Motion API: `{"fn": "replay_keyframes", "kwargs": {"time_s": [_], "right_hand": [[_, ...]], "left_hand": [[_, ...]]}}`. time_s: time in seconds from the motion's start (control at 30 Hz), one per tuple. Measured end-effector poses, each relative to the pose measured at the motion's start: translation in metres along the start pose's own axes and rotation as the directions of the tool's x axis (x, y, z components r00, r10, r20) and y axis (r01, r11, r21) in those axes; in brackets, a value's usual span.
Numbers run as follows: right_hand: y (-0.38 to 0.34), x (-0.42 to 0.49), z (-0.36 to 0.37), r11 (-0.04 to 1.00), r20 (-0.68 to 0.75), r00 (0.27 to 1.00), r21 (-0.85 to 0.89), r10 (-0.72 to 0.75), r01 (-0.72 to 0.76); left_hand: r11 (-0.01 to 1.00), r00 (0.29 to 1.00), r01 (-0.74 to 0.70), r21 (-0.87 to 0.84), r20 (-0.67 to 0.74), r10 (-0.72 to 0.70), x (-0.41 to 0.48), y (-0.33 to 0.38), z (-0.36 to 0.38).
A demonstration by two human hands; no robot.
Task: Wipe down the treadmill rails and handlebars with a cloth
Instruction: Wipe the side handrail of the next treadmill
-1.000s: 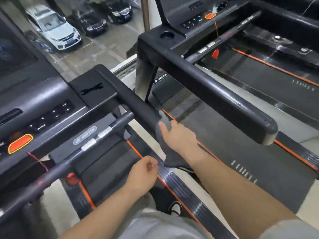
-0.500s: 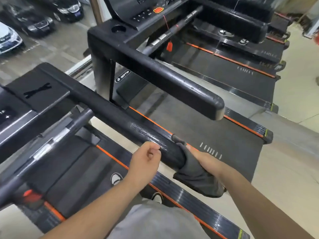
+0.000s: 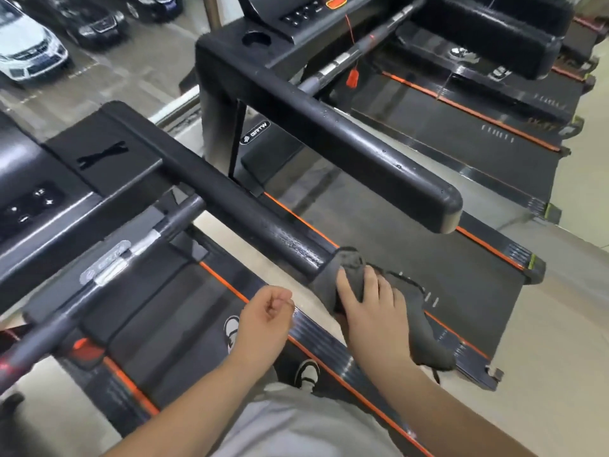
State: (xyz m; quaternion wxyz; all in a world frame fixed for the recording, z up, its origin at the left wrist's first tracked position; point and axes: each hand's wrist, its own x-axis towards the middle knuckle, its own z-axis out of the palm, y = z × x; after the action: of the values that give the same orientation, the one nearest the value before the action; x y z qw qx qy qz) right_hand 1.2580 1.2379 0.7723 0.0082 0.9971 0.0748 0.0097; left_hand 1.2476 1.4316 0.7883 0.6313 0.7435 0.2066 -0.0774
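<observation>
Head view, starting at the far left: the near treadmill's console (image 3: 29, 202) with its buttons, then the grey front crossbar (image 3: 99, 291) running below it, neither touched by anything. Next comes the black side rail (image 3: 230, 199), which slopes down toward the person and glistens wet along its lower stretch (a sign, I judge, that this length is already wiped). The left hand (image 3: 267, 321) hovers just beside the rail's end with its fingers loosely curled, holding nothing and touching nothing. To its right, the right hand (image 3: 365, 301) cups the rail's end cap through the dark grey cloth (image 3: 425, 331), fingers spread over the bunched fabric and thumb on the near side, while the rest of the cloth hangs down past the wrist. The step in hand looks like finishing this rail at its tip. The next move, as I read it, calls for a twist around the cap to clean its face, then lifting the cloth clear and carrying it to an unwiped part, perhaps the crossbar. Further right, the neighbouring treadmill's handrail (image 3: 362, 150) stands well apart.
</observation>
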Motion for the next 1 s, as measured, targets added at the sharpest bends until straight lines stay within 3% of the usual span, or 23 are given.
{"fn": "replay_keyframes", "kwargs": {"time_s": [0.13, 0.3, 0.57, 0.7, 0.77, 0.9, 1.0], "right_hand": [[-0.039, 0.062, -0.010, 0.988, 0.057, 0.989, -0.058, -0.137, 0.141], [-0.106, 0.132, -0.018, 0.980, 0.107, 0.978, -0.070, -0.177, 0.185], [-0.197, 0.236, -0.023, 0.956, 0.013, 0.957, 0.052, -0.291, 0.290], [-0.224, 0.280, -0.033, 0.945, 0.122, 0.956, 0.224, -0.268, 0.237], [-0.222, 0.282, -0.034, 0.942, 0.188, 0.944, 0.254, -0.270, 0.219], [-0.184, 0.232, -0.031, 0.942, 0.030, 0.947, 0.121, -0.319, 0.314], [-0.141, 0.171, -0.029, 0.925, 0.061, 0.923, 0.023, -0.380, 0.379]], "left_hand": [[0.997, 0.995, 0.046, -0.060, -0.087, -0.051, 0.009, -0.008, -0.027], [0.990, 0.971, 0.087, -0.111, -0.214, -0.109, 0.028, -0.008, -0.063], [0.985, 0.942, 0.112, -0.132, -0.301, -0.148, 0.066, 0.000, -0.111], [0.986, 0.946, 0.117, -0.121, -0.288, -0.147, 0.074, 0.006, -0.123], [0.985, 0.947, 0.110, -0.130, -0.286, -0.144, 0.074, 0.009, -0.122], [0.993, 0.934, 0.056, -0.105, -0.346, -0.089, 0.065, 0.012, -0.104], [0.995, 0.924, 0.008, -0.099, -0.379, -0.045, 0.046, 0.017, -0.076]]}}
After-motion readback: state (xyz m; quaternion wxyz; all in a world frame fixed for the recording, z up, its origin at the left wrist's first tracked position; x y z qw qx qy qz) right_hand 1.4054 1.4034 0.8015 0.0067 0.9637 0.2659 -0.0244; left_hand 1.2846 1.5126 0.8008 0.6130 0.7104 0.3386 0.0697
